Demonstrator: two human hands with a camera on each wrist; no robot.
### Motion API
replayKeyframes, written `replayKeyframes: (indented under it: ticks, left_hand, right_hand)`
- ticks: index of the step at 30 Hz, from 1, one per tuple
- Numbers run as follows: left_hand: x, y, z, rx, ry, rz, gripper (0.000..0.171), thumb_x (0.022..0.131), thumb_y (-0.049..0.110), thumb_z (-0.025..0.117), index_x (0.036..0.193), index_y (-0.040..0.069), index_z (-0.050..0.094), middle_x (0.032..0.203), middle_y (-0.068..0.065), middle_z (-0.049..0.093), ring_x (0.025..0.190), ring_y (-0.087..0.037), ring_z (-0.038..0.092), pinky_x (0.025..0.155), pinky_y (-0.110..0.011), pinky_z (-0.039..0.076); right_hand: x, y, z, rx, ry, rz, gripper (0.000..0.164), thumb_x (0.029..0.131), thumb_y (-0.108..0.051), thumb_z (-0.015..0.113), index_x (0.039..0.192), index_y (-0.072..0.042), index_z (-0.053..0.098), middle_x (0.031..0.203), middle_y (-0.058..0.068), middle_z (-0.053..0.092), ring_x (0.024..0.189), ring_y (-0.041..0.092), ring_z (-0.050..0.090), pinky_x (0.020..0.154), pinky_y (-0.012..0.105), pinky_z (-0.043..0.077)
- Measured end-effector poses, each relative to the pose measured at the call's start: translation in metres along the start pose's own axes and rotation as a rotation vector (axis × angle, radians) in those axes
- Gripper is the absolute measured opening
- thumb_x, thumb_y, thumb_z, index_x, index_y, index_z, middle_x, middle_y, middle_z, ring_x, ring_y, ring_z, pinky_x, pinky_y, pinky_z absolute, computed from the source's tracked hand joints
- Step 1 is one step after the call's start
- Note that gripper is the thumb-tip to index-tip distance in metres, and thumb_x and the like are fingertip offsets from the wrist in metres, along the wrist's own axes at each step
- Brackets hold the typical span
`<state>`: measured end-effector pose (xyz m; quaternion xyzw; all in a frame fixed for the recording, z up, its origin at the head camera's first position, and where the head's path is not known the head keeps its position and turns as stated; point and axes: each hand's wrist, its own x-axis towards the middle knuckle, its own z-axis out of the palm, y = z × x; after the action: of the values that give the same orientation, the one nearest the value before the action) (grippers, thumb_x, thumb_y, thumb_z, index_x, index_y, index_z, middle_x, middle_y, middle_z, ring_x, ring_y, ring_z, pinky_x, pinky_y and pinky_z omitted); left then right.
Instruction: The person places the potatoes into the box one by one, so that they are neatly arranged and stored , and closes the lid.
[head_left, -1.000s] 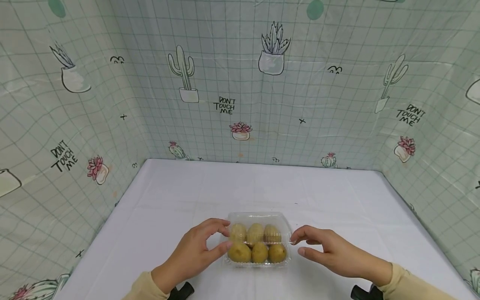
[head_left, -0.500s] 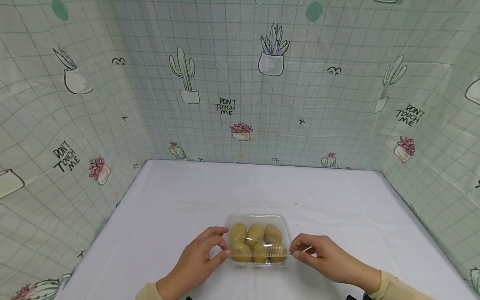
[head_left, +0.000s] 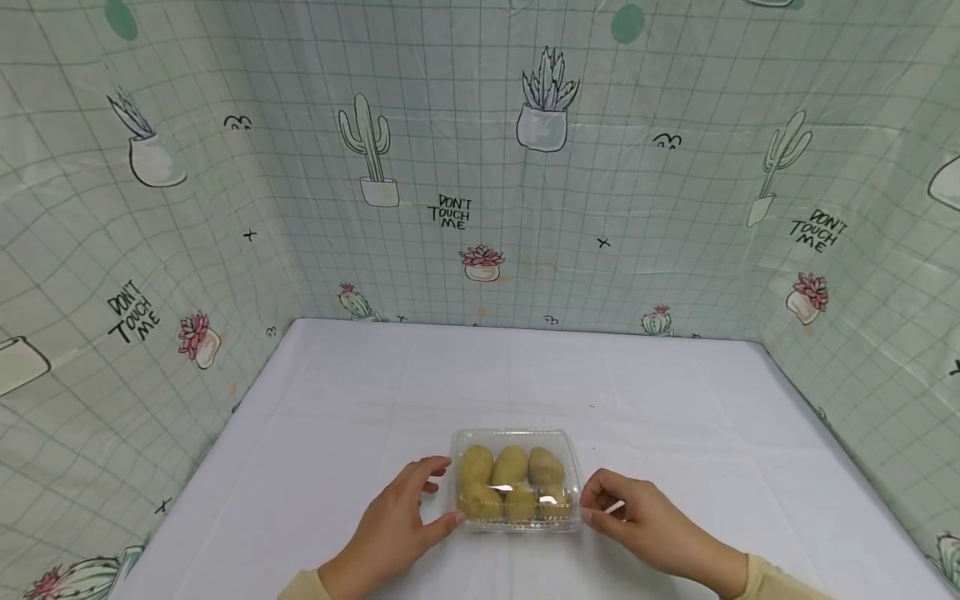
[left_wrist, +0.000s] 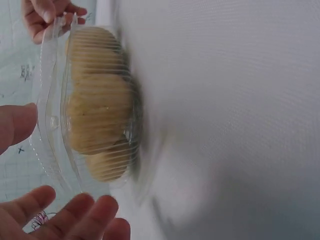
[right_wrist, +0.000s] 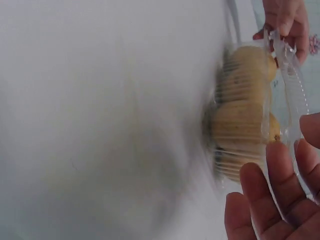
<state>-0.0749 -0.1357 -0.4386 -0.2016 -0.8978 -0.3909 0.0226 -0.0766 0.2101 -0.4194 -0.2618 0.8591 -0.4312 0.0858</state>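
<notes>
A clear plastic clamshell box [head_left: 517,435] stands on the white table, holding several yellow oval pieces of produce [head_left: 512,465]; they look like potatoes or small pears. Its lid [left_wrist: 50,120] lies over them, with a narrow gap along the rim in the left wrist view. On the box's left, my left hand [head_left: 393,521] has its fingers spread, the thumb touching the lid's front left corner. At the front right corner, my right hand [head_left: 637,521] pinches the lid's edge between thumb and bent index finger; its other fingers [right_wrist: 257,192] are beside the box.
A white cloth covers the table [head_left: 375,375]. Grid-patterned curtain walls [head_left: 600,192] with printed cacti rise behind it and at both sides.
The lid has come down forward over the front row of produce. Both hands moved toward the front corners; the left fingers spread away from the lid's side.
</notes>
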Motion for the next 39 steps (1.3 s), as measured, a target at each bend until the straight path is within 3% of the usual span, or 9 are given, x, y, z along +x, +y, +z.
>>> replayKeyframes:
  ticks: [8, 15, 19, 29, 39]
  left_hand:
    - [0.001, -0.009, 0.000, -0.154, -0.141, -0.011, 0.075, 0.093, 0.037, 0.072, 0.152, 0.008, 0.036, 0.105, 0.003, 0.064, 0.088, -0.010, 0.066, 0.076, -0.034, 0.055]
    - [0.005, -0.013, 0.002, -0.319, -0.198, -0.017, 0.078, 0.093, 0.021, 0.073, 0.155, 0.004, 0.030, 0.088, 0.005, 0.061, 0.075, -0.006, 0.062, 0.069, -0.024, 0.053]
    - [0.008, -0.014, 0.003, -0.382, -0.220, -0.019, 0.080, 0.091, 0.012, 0.073, 0.155, 0.001, 0.027, 0.079, 0.006, 0.062, 0.066, -0.004, 0.058, 0.062, -0.021, 0.050]
    - [0.010, -0.012, 0.003, -0.469, -0.234, -0.064, 0.084, 0.089, 0.006, 0.074, 0.156, -0.001, 0.023, 0.075, 0.003, 0.062, 0.060, -0.005, 0.054, 0.057, -0.021, 0.045]
    - [0.010, -0.013, 0.002, -0.473, -0.240, -0.052, 0.084, 0.089, 0.006, 0.074, 0.156, -0.002, 0.023, 0.074, 0.003, 0.062, 0.060, -0.005, 0.053, 0.055, -0.020, 0.044]
  right_hand:
    - [0.002, 0.004, 0.007, -0.020, 0.009, 0.075, 0.011, 0.098, -0.021, 0.065, 0.101, -0.015, 0.057, 0.095, -0.007, 0.063, 0.089, 0.008, 0.062, 0.071, 0.026, 0.052]
    - [0.005, 0.007, 0.009, 0.216, -0.048, 0.161, 0.014, 0.099, -0.015, 0.062, 0.103, -0.005, 0.053, 0.092, 0.007, 0.063, 0.081, 0.020, 0.065, 0.064, 0.031, 0.055]
    - [0.008, 0.009, 0.009, 0.280, -0.053, 0.201, 0.016, 0.098, -0.013, 0.063, 0.102, -0.003, 0.052, 0.088, 0.009, 0.064, 0.081, 0.024, 0.064, 0.062, 0.034, 0.056]
    - [0.010, 0.011, 0.012, 0.357, -0.038, 0.232, 0.020, 0.095, -0.010, 0.065, 0.102, -0.001, 0.049, 0.086, 0.010, 0.062, 0.083, 0.025, 0.065, 0.062, 0.036, 0.056]
    - [0.008, 0.012, 0.014, 0.337, 0.013, 0.220, 0.035, 0.095, -0.008, 0.066, 0.120, 0.000, 0.043, 0.086, 0.011, 0.064, 0.079, 0.026, 0.067, 0.059, 0.035, 0.057]
